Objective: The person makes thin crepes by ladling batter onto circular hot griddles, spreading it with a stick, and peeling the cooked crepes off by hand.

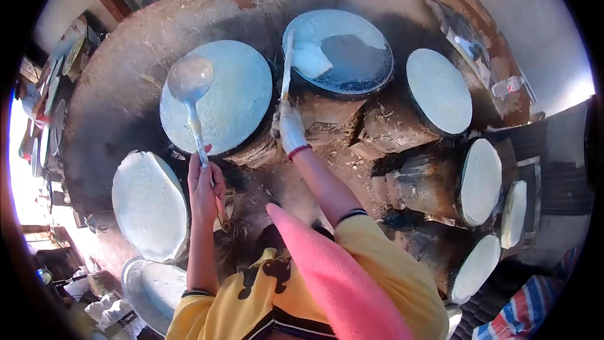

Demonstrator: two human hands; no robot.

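Note:
My left hand [205, 186] is closed round the handle of a metal ladle [190, 79], whose bowl is over the left part of a round pan coated with pale batter [236, 97]. A second, thinner handle also shows at that hand. My right hand [290, 127], in a white glove with a red cuff, grips a long pale spreading tool [287, 66]. The tool's far end reaches the left side of a dark round pan [355, 63]. Pale batter [309, 60] covers that pan's upper and left parts, while its lower right surface is dark.
More pale-covered round pans stand at the right [439, 91] and lower right [480, 182]. At the left is a white round sheet [150, 206], with a metal basin [133, 289] below it. A pink cloth [340, 271] hangs over my front. A plastic bottle [507, 86] lies at the far right.

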